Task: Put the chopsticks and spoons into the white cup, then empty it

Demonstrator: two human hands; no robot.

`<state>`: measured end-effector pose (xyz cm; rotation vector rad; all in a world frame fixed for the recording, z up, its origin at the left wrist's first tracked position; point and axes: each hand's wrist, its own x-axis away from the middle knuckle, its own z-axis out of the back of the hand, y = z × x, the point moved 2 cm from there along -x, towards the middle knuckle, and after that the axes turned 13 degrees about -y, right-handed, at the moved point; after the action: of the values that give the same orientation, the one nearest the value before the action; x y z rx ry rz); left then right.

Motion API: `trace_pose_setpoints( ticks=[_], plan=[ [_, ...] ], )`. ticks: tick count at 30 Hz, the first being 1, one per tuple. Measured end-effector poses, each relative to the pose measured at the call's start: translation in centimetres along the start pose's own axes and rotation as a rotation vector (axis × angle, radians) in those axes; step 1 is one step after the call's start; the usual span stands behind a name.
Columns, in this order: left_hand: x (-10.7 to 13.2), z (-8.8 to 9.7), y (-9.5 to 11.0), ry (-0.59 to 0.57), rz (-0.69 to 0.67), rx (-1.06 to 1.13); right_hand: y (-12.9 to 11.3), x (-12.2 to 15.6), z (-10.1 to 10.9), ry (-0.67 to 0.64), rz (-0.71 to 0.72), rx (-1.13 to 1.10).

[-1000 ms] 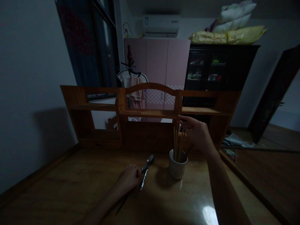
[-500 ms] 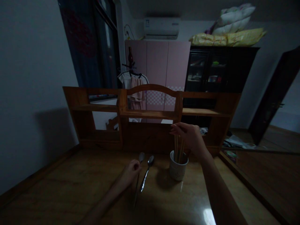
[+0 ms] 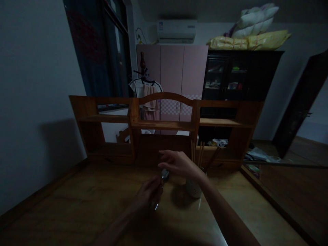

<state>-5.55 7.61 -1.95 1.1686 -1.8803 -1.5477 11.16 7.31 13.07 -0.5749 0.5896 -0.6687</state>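
The left hand (image 3: 148,193) is low over the table (image 3: 102,198), its fingers bent inward around the middle part of 1 shiny spoon (image 3: 166,175); because the hand covers this part, it is not possible to tell if the fingers really hold the spoon or only pass over it. The bowl of the spoon appears just beyond these fingers and the end of its handle comes out below them, so the bowl points away from the person, which probably makes the handle the easier part to reach. The right hand (image 3: 178,163) is just above and beyond the bowl, crossing toward the left, with its fingers curved and only a narrow space between them and the thumb; in the dim light no thing can be seen there, so its hold also cannot be told. Under and beside the right hand's wrist stands 1 pale cup (image 3: 194,190), partly hidden by it. Several thin sticks (image 3: 200,153) rise from the cup, nearly upright, and 1 darker stick (image 3: 213,158) leans farther to the right, presumably because the wall of the cup supports them. Behind the 2 hands, a wooden shelf (image 3: 164,125) closes the far side of the table.
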Motion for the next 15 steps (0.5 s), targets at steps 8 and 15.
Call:
trace_pose_setpoints(
  ticks=[8, 15],
  plan=[
    [-0.3, 1.1, 0.9, -0.036, 0.042, -0.198, 2.2, -0.9, -2.6, -0.216, -0.134, -0.225],
    [-0.8, 2.4, 0.9, -0.061, 0.066, -0.250, -1.9, 1.8, 3.7, 0.145, -0.054, -0.240]
  ],
)
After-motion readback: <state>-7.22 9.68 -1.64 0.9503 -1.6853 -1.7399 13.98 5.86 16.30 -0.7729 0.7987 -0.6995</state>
